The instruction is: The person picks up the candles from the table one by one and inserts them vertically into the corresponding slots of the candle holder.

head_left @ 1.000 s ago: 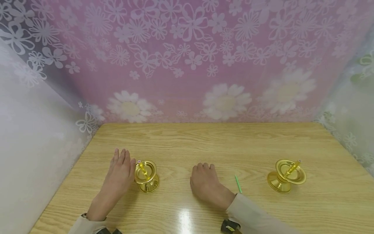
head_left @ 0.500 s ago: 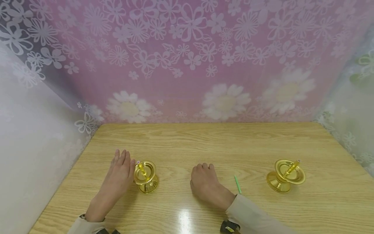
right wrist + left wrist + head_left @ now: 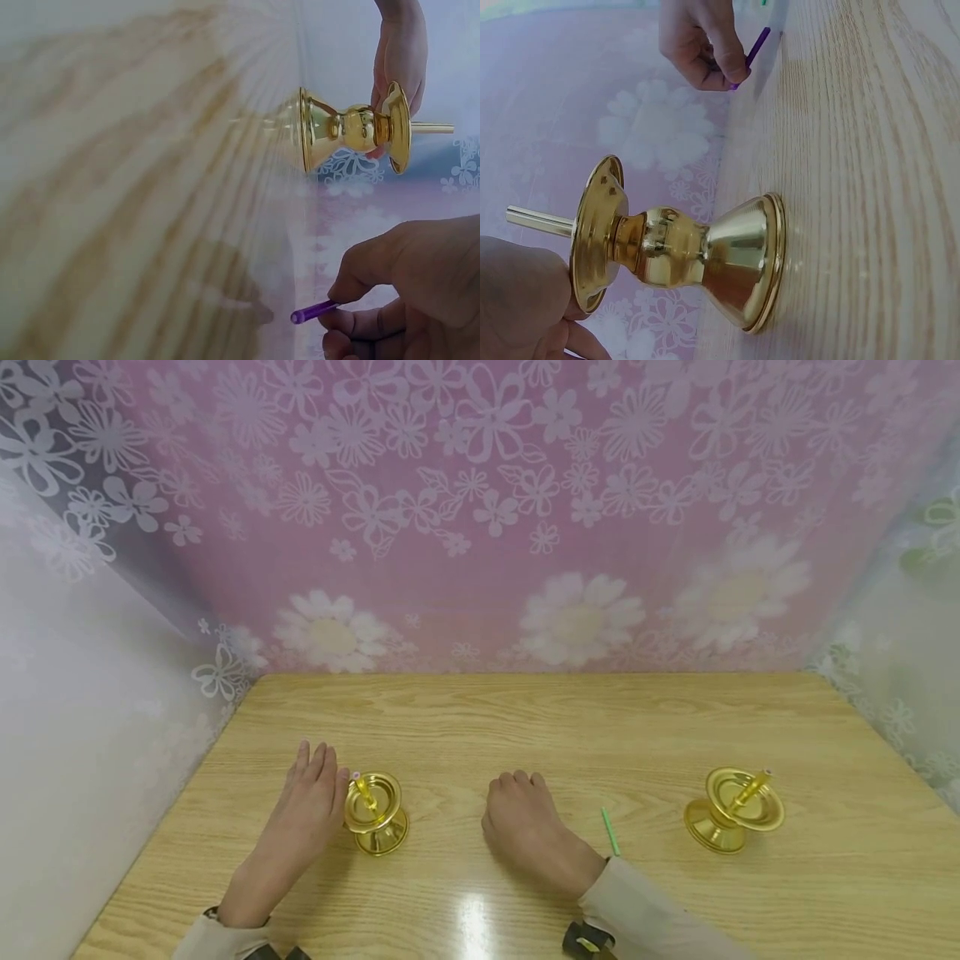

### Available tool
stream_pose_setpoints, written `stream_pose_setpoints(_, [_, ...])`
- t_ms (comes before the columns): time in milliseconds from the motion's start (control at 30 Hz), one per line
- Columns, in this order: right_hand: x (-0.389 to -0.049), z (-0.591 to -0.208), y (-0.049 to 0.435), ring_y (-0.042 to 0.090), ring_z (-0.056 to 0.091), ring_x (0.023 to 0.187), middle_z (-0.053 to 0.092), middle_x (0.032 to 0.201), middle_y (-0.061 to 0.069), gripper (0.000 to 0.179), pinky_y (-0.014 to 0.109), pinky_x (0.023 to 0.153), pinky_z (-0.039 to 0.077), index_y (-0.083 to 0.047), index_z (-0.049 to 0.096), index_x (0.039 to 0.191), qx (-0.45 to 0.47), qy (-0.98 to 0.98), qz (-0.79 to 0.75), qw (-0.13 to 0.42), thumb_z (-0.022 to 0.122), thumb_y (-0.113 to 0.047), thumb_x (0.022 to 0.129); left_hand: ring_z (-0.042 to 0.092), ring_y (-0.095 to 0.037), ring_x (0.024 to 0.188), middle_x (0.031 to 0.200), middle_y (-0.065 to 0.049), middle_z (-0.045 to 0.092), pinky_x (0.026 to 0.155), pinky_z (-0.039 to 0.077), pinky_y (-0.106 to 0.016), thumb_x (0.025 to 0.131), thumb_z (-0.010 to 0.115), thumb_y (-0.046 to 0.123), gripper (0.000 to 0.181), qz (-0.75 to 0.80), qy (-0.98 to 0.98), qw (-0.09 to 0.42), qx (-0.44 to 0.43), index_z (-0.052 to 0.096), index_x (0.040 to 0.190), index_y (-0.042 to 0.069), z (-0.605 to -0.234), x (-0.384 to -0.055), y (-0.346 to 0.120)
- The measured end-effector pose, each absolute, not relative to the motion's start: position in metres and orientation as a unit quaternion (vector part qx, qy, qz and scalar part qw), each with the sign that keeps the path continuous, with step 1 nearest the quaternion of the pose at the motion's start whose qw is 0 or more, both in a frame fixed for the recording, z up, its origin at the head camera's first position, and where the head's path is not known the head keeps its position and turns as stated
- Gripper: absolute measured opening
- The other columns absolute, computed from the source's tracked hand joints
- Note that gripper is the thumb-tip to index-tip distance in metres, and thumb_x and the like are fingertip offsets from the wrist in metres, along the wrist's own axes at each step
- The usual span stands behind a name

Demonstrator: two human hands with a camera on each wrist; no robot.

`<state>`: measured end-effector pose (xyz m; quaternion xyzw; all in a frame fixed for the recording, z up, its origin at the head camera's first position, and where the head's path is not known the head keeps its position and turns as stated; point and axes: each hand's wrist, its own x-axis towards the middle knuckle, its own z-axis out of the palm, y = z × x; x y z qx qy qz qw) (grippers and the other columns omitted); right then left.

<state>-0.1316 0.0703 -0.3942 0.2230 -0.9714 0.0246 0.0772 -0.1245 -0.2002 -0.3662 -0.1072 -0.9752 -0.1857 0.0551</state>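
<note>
A shiny gold candle holder (image 3: 384,839) with a wide dish and an upright tube stands on the table at left. Along its outer side lies my left hand (image 3: 303,814), fingers straight and thumb side against the dish rim; the left wrist view shows the thumb (image 3: 525,289) close at the dish. My right hand (image 3: 517,818) is low over the table, right of this holder, fingers curled under. Between thumb and fingers it pinches a thin purple stick (image 3: 313,310), also visible in the left wrist view (image 3: 754,51) but hidden by the hand in the head view.
A matching gold candle holder (image 3: 718,827) stands at the right of the wooden table (image 3: 480,718). Near the right wrist lies a thin green stick (image 3: 611,832). A pink flowered backdrop (image 3: 450,585) rises behind the table's far edge, with pale panels on both sides.
My right hand has shifted slightly left and away from me. The left hand, both candle holders and the green stick stay practically where they were.
</note>
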Motion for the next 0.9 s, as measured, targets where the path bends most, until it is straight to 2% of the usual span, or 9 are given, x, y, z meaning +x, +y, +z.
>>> stream_pose_setpoints(200, [-0.134,-0.393,0.071,0.021,0.051,0.064,0.048,0.065,0.004,0.023,0.033,0.056,0.045,-0.005,0.052,0.067,0.236,-0.964,0.064,0.106,0.058,-0.013,0.088,0.008,-0.057,0.137,0.143,-0.043,0.025,0.107,0.016,-0.067,0.107,0.029,0.02,0.054,-0.183,-0.975,0.055,-0.112,0.029,0.135,-0.026,-0.367,-0.123,-0.201])
stream_pose_setpoints(433, [-0.141,-0.391,0.072,0.014,0.039,0.054,0.039,0.058,-0.002,0.033,0.024,0.047,0.036,-0.011,0.043,0.058,0.251,-0.951,0.111,0.143,0.063,-0.009,0.084,0.011,-0.058,0.137,0.141,-0.044,0.028,0.107,0.017,-0.067,0.107,0.029,0.02,0.054,-0.177,-0.975,0.067,-0.117,0.032,0.134,-0.026,-0.365,-0.125,-0.201])
stream_pose_setpoints(700, [-0.143,-0.385,0.07,0.011,0.049,0.059,0.052,0.066,-0.002,0.015,0.021,0.047,0.041,-0.008,0.061,0.069,0.244,-0.942,0.172,0.154,0.066,-0.01,0.083,0.009,-0.057,0.137,0.143,-0.043,0.027,0.107,0.016,-0.066,0.107,0.03,0.019,0.053,-0.179,-0.976,0.054,-0.108,0.03,0.136,-0.025,-0.363,-0.128,-0.2])
stream_pose_setpoints(900, [-0.142,-0.383,0.064,0.012,0.051,0.063,0.057,0.071,-0.002,0.01,0.022,0.049,0.042,-0.009,0.063,0.072,0.239,-0.936,0.201,0.163,0.067,-0.01,0.082,0.011,-0.058,0.137,0.142,-0.043,0.027,0.107,0.016,-0.066,0.107,0.029,0.019,0.053,-0.177,-0.976,0.059,-0.108,0.031,0.135,-0.026,-0.365,-0.124,-0.203])
